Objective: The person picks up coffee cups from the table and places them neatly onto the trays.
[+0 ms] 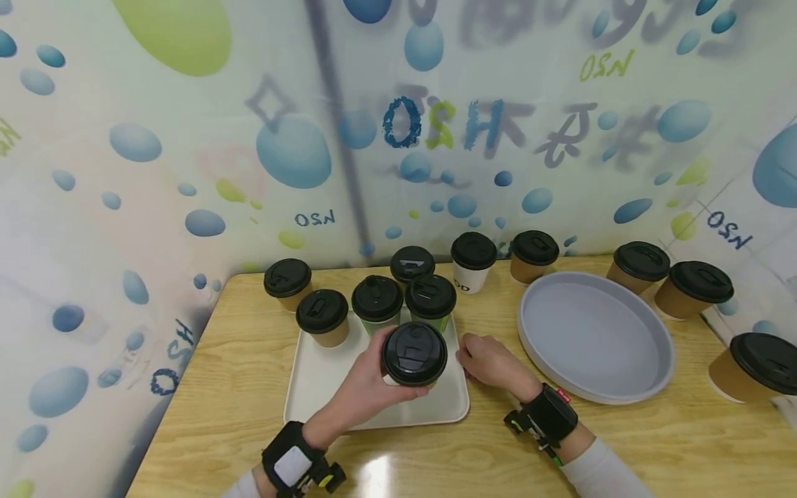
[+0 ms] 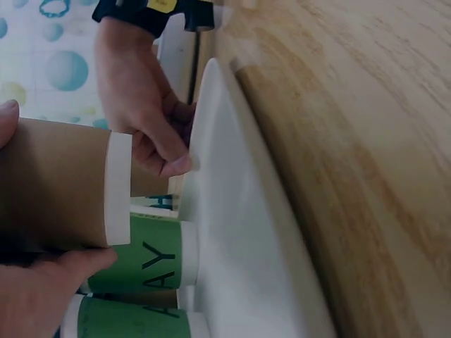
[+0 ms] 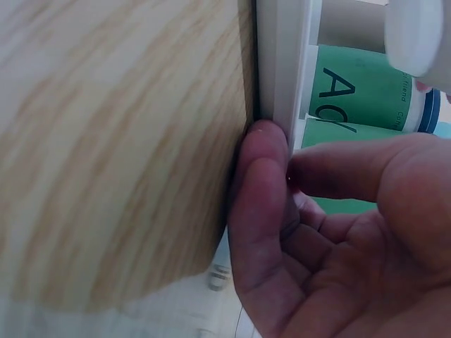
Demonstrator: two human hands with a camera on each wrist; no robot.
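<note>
At mid-frame, the left hand is clasping a black-lidded brown paper cup; just right, the right hand is pinching the white tray between thumb and fingers.

Blk wrist straps w/ blk cams; wht patch L, red tag R; pale grey sleeves.

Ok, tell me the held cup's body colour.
Brown cup, white bottom edge, clearest in the left wrist view.
</note>
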